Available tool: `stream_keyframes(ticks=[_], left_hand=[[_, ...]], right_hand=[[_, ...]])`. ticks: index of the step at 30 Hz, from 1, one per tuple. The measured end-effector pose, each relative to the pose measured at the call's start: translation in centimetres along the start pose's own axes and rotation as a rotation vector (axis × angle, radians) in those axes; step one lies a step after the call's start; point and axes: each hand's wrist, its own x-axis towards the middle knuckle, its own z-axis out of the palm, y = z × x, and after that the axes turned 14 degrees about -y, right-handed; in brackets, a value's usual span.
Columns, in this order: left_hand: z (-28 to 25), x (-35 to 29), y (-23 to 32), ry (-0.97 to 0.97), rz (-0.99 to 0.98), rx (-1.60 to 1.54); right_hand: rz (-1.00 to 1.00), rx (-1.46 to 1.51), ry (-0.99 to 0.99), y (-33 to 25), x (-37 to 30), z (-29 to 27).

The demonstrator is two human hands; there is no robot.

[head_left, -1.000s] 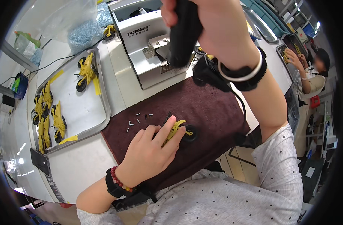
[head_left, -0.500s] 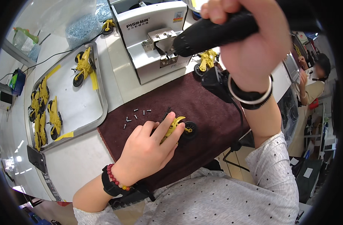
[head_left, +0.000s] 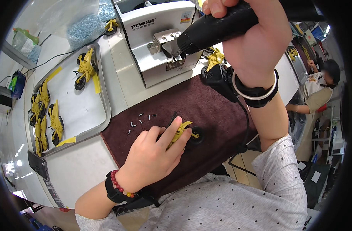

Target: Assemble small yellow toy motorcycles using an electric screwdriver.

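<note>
My left hand [head_left: 149,154] pins a yellow toy motorcycle [head_left: 179,133] with black wheels down on a dark brown cloth [head_left: 195,100]. Its fingers cover much of the toy; the front end and one wheel show past the fingertips. Raised at the upper right, my right hand [head_left: 256,50] is wrapped round a thick black electric screwdriver [head_left: 214,32]. The tool's tip end is at the outlet of a white screw feeder [head_left: 160,56]; whether it touches cannot be told. Several small silver screws [head_left: 141,121] lie loose on the cloth beyond my left hand.
A metal tray [head_left: 106,111] at left holds several yellow toy motorcycles [head_left: 56,122]. Another motorcycle [head_left: 214,59] stands beside the feeder. A bag of screws [head_left: 83,32] sits behind the tray, a phone [head_left: 37,164] near its front corner. A co-worker [head_left: 318,88] sits at far right.
My right hand and the screwdriver have shifted slightly left at the feeder's outlet. My left hand keeps its hold on the toy motorcycle. The co-worker's arms have moved.
</note>
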Motion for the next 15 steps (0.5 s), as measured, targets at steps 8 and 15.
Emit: stream_keyframes(ticks=[8,15], left_hand=[[0.02,-0.03,-0.03,0.003,0.006,0.003],[0.18,-0.13,-0.13,0.012,0.009,-0.006]], right_hand=[[0.015,-0.010,0.026,0.52,0.18,0.07],[0.032,-0.059,-0.009,0.19,0.09,0.60]])
